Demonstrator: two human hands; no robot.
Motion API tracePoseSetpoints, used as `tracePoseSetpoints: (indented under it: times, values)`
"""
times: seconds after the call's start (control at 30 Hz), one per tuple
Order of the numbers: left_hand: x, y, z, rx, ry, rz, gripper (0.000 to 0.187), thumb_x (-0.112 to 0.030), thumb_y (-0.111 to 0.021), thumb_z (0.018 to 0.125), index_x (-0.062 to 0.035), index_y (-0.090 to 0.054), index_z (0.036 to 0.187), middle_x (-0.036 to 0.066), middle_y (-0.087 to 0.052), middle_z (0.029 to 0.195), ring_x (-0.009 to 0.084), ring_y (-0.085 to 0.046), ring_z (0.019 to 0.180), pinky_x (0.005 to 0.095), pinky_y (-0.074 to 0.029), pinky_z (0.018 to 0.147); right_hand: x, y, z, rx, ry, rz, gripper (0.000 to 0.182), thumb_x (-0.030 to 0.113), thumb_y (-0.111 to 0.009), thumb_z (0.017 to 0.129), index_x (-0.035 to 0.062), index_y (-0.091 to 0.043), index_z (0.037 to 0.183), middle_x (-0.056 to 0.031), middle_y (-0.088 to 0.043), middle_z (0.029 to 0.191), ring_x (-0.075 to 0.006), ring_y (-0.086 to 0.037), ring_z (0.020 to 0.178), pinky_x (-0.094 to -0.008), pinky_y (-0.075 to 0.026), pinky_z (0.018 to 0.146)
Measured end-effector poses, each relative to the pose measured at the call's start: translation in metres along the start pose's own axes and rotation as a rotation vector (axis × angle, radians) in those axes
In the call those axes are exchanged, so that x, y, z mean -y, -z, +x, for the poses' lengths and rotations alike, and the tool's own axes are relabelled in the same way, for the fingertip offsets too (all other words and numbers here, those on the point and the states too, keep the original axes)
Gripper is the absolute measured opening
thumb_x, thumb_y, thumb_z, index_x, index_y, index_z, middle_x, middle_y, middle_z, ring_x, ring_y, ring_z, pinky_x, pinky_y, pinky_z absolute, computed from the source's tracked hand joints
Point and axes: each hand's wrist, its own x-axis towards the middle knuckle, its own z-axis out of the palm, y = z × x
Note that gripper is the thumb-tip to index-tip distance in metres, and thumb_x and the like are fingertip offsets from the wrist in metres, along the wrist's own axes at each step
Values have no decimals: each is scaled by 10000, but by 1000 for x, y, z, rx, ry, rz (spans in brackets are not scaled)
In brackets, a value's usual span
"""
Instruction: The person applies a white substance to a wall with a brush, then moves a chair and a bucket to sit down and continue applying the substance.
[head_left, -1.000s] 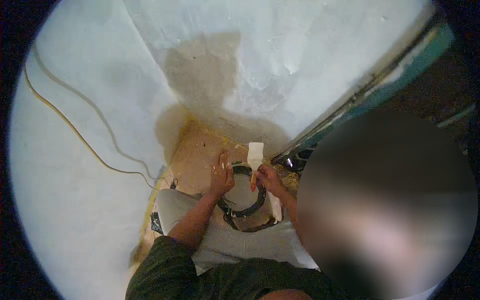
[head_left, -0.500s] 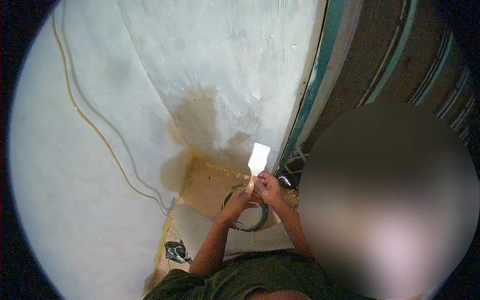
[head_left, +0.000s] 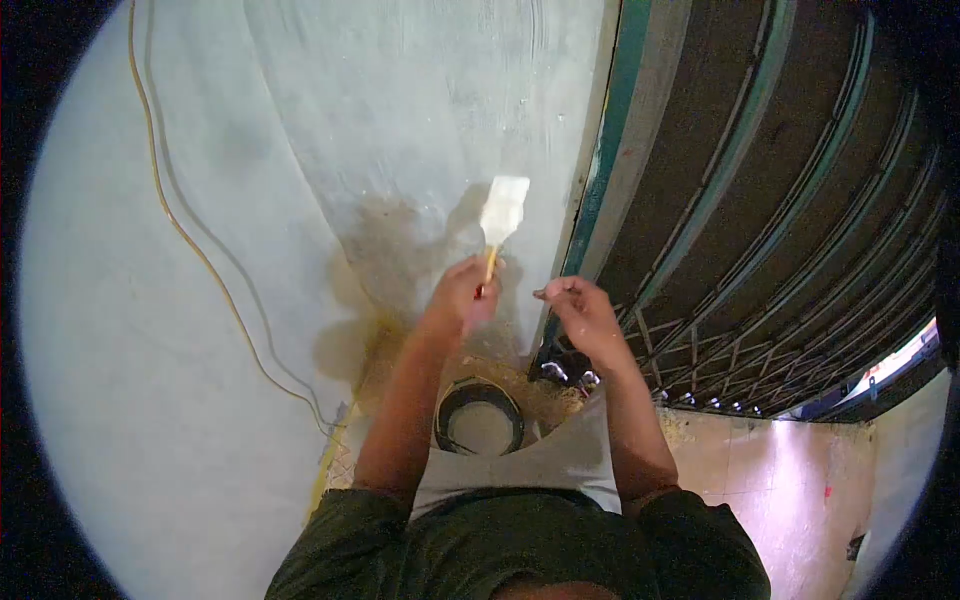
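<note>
My left hand (head_left: 466, 295) is closed around the thin yellowish handle of a paintbrush (head_left: 503, 208). The brush points up, its broad head coated in white, in front of the pale wall. To the right of it, my right hand (head_left: 582, 312) is apart from the brush, its fingers curled and pinched together. A small dark bit shows at the fingertips, too small to name. Below both hands, a black bucket (head_left: 475, 391) with pale liquid inside stands on the floor between my legs.
A whitish wall (head_left: 250, 420) fills the left, with a yellow cable (head_left: 190, 235) hanging down it. On the right stands a dark folding metal gate (head_left: 760, 230) beside a green frame strip (head_left: 603, 150). Tiled floor (head_left: 740, 470) lies at the lower right.
Both hands were together at the brush handle over the bucket. They have risen and separated, the left taking the brush up towards the wall. The view has shifted, showing more of the gate.
</note>
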Motion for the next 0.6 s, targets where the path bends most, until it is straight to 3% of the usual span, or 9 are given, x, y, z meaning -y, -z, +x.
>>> tracePoseSetpoints:
  times: [0.07, 0.13, 0.2, 0.27, 0.37, 0.43, 0.6]
  values:
    - [-13, -7, 17, 16, -56, 91, 221, -266, -452, 934, -57, -521, 941, 5, -449, 674, 76, -365, 509, 212, -283, 454, 12, 9, -3, -16, 15, 6, 185, 128, -549, 889, -24, -555, 993, -120, -651, 943, -183, -610, 902, -291, -456, 818]
    - [-22, -21, 34, -143, -124, 85, 189, -242, -448, 921, -67, -512, 957, -8, -450, 676, 59, -363, 497, 203, -254, 442, 23, 14, -9, -81, -95, 109, 175, 123, -538, 893, -23, -552, 989, -113, -653, 945, -178, -607, 912, -294, -445, 840]
    - [-29, -21, 48, -80, -158, 116, 185, -244, -455, 917, -71, -516, 936, -12, -453, 676, 60, -368, 496, 204, -258, 441, 19, 18, -13, -81, -100, 109, 185, 139, -547, 894, -21, -551, 988, -108, -654, 940, -158, -604, 884, -289, -458, 797]
    - [-28, -19, 62, -17, -189, 145, 182, -247, -462, 914, -75, -519, 916, -15, -456, 676, 61, -373, 495, 205, -262, 439, 11, 22, -19, -7, -206, 95, 275, 255, -515, 923, 5, -529, 1036, -85, -616, 987, -174, -586, 982, -306, -470, 773]
    - [-3, 0, 92, 0, -188, 214, 198, -266, -444, 924, -92, -533, 893, -20, -478, 672, 62, -379, 482, 206, -261, 423, -1, 22, -23, 14, -209, 91, 282, 270, -515, 923, 12, -532, 1037, -87, -620, 987, -174, -589, 974, -314, -481, 763]
    - [25, 13, 112, -108, -14, 232, 219, -281, -414, 940, -116, -531, 855, -38, -466, 639, 57, -358, 458, 208, -249, 394, -9, 20, -26, 20, -221, 109, 283, 273, -515, 923, 15, -534, 1036, -88, -624, 990, -168, -591, 964, -313, -485, 754]
    - [78, 26, 102, -184, 106, 140, 226, -275, -393, 945, -135, -507, 810, -55, -433, 589, 46, -311, 424, 213, -226, 361, -26, 14, -27, 32, -308, 142, 283, 279, -521, 920, 21, -537, 1035, -87, -633, 997, -160, -594, 949, -301, -493, 717]
